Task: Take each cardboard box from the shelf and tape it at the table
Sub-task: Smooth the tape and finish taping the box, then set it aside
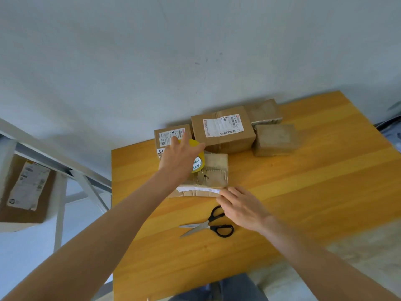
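Note:
A small worn cardboard box (pixel 214 170) lies on the wooden table (pixel 303 181) in front of me. My left hand (pixel 180 159) grips a yellow tape roll (pixel 196 158) above the box's far left part. My right hand (pixel 238 205) presses its fingers on the box's near right corner, where a white label edge (pixel 195 189) shows. A further cardboard box (pixel 28 187) with a label sits on the white shelf (pixel 63 168) at the left.
Black-handled scissors (pixel 211 223) lie on the table just below my right hand. Several taped boxes stand at the back: a small labelled one (pixel 167 135), a large labelled one (pixel 223 129) and two plain ones (pixel 275 139). A grey wall rises behind.

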A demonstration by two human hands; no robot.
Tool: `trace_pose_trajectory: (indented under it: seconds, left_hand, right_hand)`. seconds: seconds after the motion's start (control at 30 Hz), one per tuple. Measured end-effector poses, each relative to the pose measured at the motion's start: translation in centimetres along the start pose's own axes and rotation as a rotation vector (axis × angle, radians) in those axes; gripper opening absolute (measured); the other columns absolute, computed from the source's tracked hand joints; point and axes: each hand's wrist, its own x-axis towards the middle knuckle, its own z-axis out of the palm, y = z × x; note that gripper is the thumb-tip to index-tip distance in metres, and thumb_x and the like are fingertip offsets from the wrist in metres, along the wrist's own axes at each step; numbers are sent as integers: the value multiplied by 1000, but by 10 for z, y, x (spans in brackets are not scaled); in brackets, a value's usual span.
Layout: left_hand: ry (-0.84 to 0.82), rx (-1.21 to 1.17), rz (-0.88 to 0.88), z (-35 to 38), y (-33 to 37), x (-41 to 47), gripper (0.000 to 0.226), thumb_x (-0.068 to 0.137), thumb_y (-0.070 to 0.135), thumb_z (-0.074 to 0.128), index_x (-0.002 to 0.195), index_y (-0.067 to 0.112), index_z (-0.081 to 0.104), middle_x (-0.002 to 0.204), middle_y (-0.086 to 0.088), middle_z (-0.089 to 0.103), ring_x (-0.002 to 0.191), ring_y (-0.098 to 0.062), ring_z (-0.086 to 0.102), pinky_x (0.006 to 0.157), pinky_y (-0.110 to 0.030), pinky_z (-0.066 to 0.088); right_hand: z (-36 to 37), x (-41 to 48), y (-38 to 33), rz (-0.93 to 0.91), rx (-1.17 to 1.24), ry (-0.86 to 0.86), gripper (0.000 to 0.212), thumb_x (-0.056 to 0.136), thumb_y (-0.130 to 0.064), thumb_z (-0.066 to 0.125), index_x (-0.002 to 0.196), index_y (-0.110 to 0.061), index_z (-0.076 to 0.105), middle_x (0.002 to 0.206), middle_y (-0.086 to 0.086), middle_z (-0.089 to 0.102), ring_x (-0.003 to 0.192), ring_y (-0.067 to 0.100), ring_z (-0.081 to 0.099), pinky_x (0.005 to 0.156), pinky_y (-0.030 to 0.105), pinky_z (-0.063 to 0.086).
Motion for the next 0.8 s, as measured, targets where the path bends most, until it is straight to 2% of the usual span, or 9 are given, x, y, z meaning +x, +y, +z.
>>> trace_pose_trajectory:
  seconds: [0.1, 0.17, 0.27, 0.33, 0.4, 0.53, 0.63, 0.7, 0.8]
  left_hand:
    - [-8, -23, 0, 0, 1, 2, 68, 87, 6, 58, 140, 36, 27, 142, -16, 24, 123, -39, 37, 88, -43, 49]
    - [-27, -44, -1, -1, 1, 3, 67, 86, 8, 57, 140, 35, 28, 142, -16, 25, 123, -39, 36, 89, -44, 49]
    - [-69, -108, -12, -4, 2, 1, 63, 85, 21, 54, 141, 35, 29, 146, -15, 23, 129, -40, 30, 98, -49, 44]
    - [-77, -189, -18, -5, 4, -1, 61, 86, 31, 51, 143, 35, 31, 149, -13, 21, 134, -40, 24, 104, -53, 38]
    - [-59, -251, -17, -5, 4, -2, 59, 86, 38, 49, 144, 35, 33, 150, -12, 23, 136, -39, 21, 106, -56, 34]
    - [-45, -202, -32, -2, 5, 1, 55, 91, 54, 44, 142, 36, 35, 151, -11, 26, 139, -38, 19, 108, -59, 29]
    - [-36, -151, -34, -1, 7, 3, 52, 94, 55, 41, 141, 35, 38, 151, -9, 28, 142, -34, 19, 113, -63, 16]
    - [-19, -140, -15, -2, 7, 4, 51, 95, 54, 40, 141, 32, 40, 149, -6, 32, 143, -29, 19, 114, -63, 10]
    - [-5, -71, 44, -4, 7, 3, 51, 96, 53, 39, 140, 27, 42, 147, -2, 37, 142, -24, 23, 115, -62, 7]
  right_hand:
    - [21, -10, -13, -29, 27, -187, 30, 59, -8, 87, 81, -14, 67, 88, 0, 63, 76, 14, 60, 69, 24, 50]
    - [29, -11, -22, 0, 41, -319, 28, 70, -4, 79, 94, -11, 68, 101, 4, 63, 89, 18, 61, 79, 27, 50]
    - [40, -10, -31, 53, 53, -488, 36, 90, 6, 52, 125, -3, 51, 130, 14, 47, 118, 30, 48, 99, 37, 41]
    - [41, -6, -33, 78, 44, -557, 36, 94, 6, 45, 130, -3, 47, 135, 16, 43, 124, 32, 43, 102, 39, 38]
    - [42, -4, -34, 98, 45, -593, 38, 94, 6, 46, 131, -2, 46, 136, 17, 42, 126, 32, 41, 104, 39, 36]
    - [47, -3, -37, 144, 33, -623, 38, 89, 7, 54, 125, -4, 48, 128, 16, 46, 116, 29, 47, 98, 37, 38]
    - [48, -2, -37, 208, 66, -647, 27, 94, -4, 50, 121, -6, 48, 118, 13, 52, 105, 27, 52, 90, 34, 38]
    - [39, -1, -36, 291, 149, -625, 26, 98, -13, 48, 122, -6, 47, 109, 9, 55, 93, 26, 53, 81, 32, 37]
    - [26, -6, -33, 476, 395, -568, 32, 95, -30, 58, 117, -9, 46, 101, 4, 60, 77, 21, 54, 63, 30, 40]
